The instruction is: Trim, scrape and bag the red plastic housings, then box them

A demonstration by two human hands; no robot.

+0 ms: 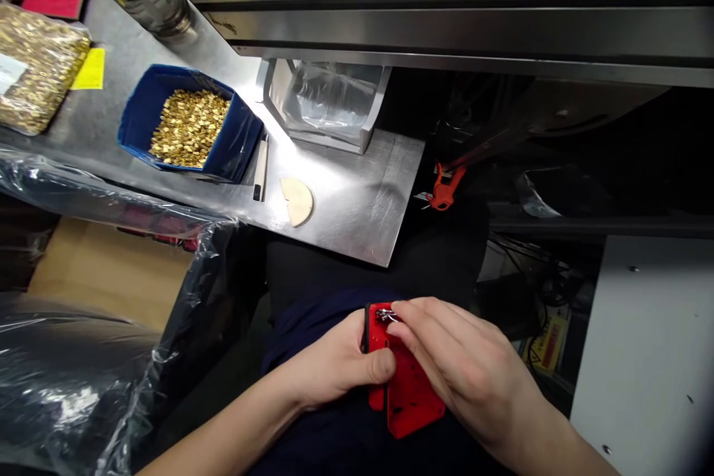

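My left hand (349, 361) grips a red plastic case (416, 394) with a black outer edge, holding it above my lap. Its thumb presses on the inner face of the case. At the upper end of the case, my right hand (474, 361) pinches with thumb and fingertips at small shiny metal wire pieces (384, 314). How many pieces there are, and their exact kind, is too small to tell. Part of the case is hidden behind my right hand.
On the metal table (346, 186) stand a blue bin (137, 115) of small brass-coloured parts, a grey bin (365, 123) with clear bags, a knife-like tool (260, 167) and a cut pale disc (298, 202). A plastic-lined box (105, 268) is at left; an orange-handled tool (445, 188) hangs beyond the table's corner.
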